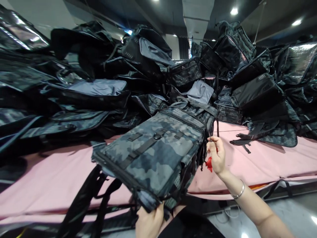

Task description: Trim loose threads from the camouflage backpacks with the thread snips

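Note:
A dark camouflage backpack (158, 155) lies tilted on the pink table (49, 185), its bottom end toward me. My left hand (148, 223) grips that bottom edge from below, fingers wrapped on the fabric. My right hand (216, 155) is beside the backpack's right side, fingers pinched on a thin thread or strap end near the zipper, with a small red tool (209, 164) held in the palm. A silver bracelet sits on that wrist. Black shoulder straps (84, 201) hang off the table's front edge.
A large heap of similar camouflage and black backpacks (99, 82) is piled along the back of the table from left to right. A loose strap piece (247, 137) lies on the pink surface at right. Grey floor shows at lower right.

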Action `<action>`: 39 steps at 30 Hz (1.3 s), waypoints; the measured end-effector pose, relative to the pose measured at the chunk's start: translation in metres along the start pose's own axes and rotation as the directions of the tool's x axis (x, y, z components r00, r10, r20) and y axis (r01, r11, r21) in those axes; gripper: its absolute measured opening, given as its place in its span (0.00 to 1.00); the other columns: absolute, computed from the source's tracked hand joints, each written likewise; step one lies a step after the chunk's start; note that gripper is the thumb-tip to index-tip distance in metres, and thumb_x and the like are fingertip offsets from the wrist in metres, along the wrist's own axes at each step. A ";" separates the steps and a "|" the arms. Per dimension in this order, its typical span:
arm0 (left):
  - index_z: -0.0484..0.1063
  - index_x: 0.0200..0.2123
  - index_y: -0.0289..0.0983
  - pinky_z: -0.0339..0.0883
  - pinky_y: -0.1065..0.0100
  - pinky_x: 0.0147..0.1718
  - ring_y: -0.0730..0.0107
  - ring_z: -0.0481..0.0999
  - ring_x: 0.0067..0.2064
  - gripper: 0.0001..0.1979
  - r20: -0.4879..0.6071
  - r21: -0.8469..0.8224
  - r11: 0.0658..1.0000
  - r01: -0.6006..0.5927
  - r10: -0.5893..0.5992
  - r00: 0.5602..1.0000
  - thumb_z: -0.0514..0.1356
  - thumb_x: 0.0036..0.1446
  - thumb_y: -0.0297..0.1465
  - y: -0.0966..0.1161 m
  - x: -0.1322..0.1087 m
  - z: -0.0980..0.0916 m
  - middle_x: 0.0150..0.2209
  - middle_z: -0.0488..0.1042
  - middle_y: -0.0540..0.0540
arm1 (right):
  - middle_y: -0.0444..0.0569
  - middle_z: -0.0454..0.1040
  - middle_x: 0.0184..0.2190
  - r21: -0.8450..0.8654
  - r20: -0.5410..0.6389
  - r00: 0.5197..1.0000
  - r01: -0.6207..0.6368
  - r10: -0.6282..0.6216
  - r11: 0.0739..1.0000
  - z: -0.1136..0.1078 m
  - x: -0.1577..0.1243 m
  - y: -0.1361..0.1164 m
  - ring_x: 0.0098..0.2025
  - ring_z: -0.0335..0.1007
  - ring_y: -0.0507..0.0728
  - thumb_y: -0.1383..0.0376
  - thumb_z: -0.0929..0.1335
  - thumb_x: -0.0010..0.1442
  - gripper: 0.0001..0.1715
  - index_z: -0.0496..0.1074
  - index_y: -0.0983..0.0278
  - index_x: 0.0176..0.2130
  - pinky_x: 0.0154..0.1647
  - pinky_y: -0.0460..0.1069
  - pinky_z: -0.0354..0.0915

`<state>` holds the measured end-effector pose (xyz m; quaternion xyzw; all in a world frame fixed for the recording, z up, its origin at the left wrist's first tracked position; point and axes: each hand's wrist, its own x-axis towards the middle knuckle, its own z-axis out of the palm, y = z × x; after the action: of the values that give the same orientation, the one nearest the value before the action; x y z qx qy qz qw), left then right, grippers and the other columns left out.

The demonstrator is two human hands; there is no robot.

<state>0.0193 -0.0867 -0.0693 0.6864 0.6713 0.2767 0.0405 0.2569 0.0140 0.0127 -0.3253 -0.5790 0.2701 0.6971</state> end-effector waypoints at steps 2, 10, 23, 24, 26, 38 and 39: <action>0.75 0.23 0.38 0.73 0.62 0.36 0.53 0.78 0.36 0.16 -0.119 -0.320 0.933 0.162 -0.210 0.970 0.57 0.49 0.44 -0.004 0.006 -0.008 0.24 0.78 0.43 | 0.41 0.61 0.25 -0.006 -0.012 1.000 0.000 0.000 1.000 -0.006 0.004 -0.002 0.26 0.60 0.50 0.57 0.60 0.64 0.13 0.61 0.62 0.43 0.26 0.45 0.60; 0.76 0.35 0.35 0.70 0.58 0.46 0.56 0.78 0.41 0.16 0.359 -0.895 -0.039 0.444 -0.654 0.666 0.65 0.44 0.40 -0.018 0.004 -0.047 0.33 0.79 0.45 | 0.40 0.63 0.24 -0.103 0.216 0.974 -0.054 0.076 0.993 0.006 0.007 -0.005 0.24 0.59 0.50 0.57 0.61 0.63 0.12 0.63 0.62 0.43 0.27 0.46 0.57; 0.75 0.31 0.40 0.70 0.56 0.45 0.52 0.76 0.46 0.14 0.153 -0.793 0.385 0.472 -0.624 0.766 0.61 0.44 0.43 -0.051 -0.004 -0.023 0.35 0.80 0.47 | 0.45 0.72 0.32 -0.437 0.728 0.645 0.173 0.234 0.883 0.144 0.041 -0.007 0.35 0.67 0.55 0.64 0.62 0.60 0.06 0.67 0.62 0.34 0.40 0.49 0.61; 0.74 0.31 0.40 0.70 0.56 0.45 0.51 0.75 0.47 0.15 0.136 -0.758 0.445 0.477 -0.607 0.783 0.61 0.43 0.45 -0.055 -0.003 -0.024 0.36 0.80 0.47 | 0.46 0.72 0.32 -0.447 0.724 0.641 0.155 0.255 0.881 0.158 0.044 0.000 0.36 0.67 0.56 0.63 0.63 0.60 0.06 0.68 0.62 0.34 0.40 0.50 0.61; 0.73 0.32 0.40 0.70 0.55 0.44 0.50 0.75 0.45 0.19 0.100 -0.640 0.579 0.505 -0.588 0.802 0.59 0.43 0.48 -0.064 0.000 -0.032 0.36 0.79 0.45 | 0.46 0.73 0.32 -0.443 0.730 0.628 0.135 0.270 0.886 0.182 0.045 0.019 0.36 0.68 0.55 0.62 0.65 0.59 0.07 0.69 0.63 0.35 0.40 0.49 0.61; 0.67 0.43 0.36 0.61 0.57 0.49 0.54 0.69 0.49 0.17 -0.259 -0.003 0.976 0.220 -0.213 0.942 0.45 0.57 0.37 -0.071 0.099 -0.081 0.46 0.72 0.36 | 0.46 0.77 0.43 -0.408 0.704 0.624 -0.036 0.339 0.912 0.190 0.016 0.088 0.41 0.73 0.55 0.64 0.67 0.56 0.15 0.74 0.62 0.44 0.44 0.48 0.66; 0.68 0.40 0.36 0.62 0.56 0.46 0.53 0.71 0.46 0.16 -0.212 -0.003 0.971 0.241 -0.236 0.948 0.46 0.56 0.37 -0.070 0.108 -0.078 0.43 0.73 0.36 | 0.46 0.77 0.44 -0.405 0.705 0.623 -0.039 0.339 0.913 0.190 0.016 0.089 0.42 0.73 0.55 0.64 0.67 0.56 0.15 0.74 0.62 0.45 0.46 0.49 0.66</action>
<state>-0.0837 -0.0023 0.0017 0.5675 0.7529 0.3333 -0.0057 0.0729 0.1101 -0.0224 -0.3599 -0.8178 0.3468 0.2851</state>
